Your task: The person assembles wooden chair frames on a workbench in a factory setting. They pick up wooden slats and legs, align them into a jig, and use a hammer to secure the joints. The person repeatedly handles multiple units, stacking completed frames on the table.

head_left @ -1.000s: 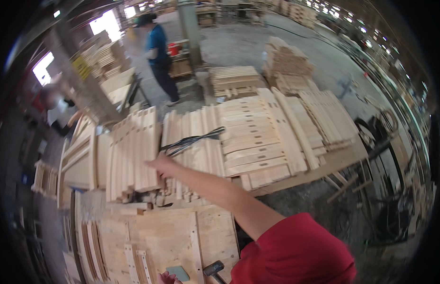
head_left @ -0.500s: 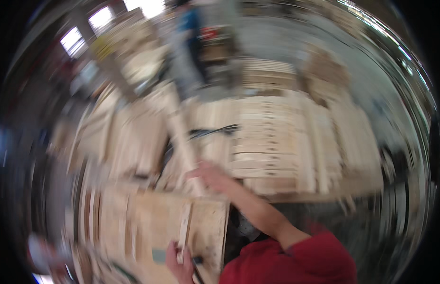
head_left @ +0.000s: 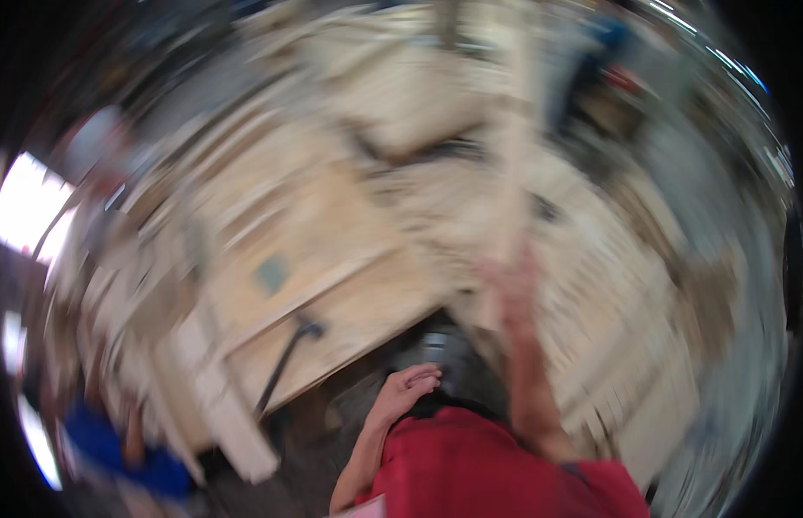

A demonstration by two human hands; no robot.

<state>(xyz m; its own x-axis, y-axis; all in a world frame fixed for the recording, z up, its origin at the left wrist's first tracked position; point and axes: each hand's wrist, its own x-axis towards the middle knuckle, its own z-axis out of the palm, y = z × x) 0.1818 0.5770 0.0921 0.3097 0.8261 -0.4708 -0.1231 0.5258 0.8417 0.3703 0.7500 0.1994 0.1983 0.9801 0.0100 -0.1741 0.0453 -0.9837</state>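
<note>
Above blurred boards, right hand (head_left: 513,289) grasping long slat (head_left: 515,147) pointing away, left hand (head_left: 407,384) loose, empty.

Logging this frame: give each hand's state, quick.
Left hand: empty, fingers loosely curled, near the chest.
Right hand: raised, apparently gripping a long wooden slat; blur hides the grip.

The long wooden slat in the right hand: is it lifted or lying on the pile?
Lifted: the right hand grips the wooden slat at its lower end, and it rises blurred.

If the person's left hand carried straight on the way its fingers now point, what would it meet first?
Hedged, since the frame is blurred: the left hand points up and right, toward the dark object just beyond its fingertips, before the wooden panel.
</note>
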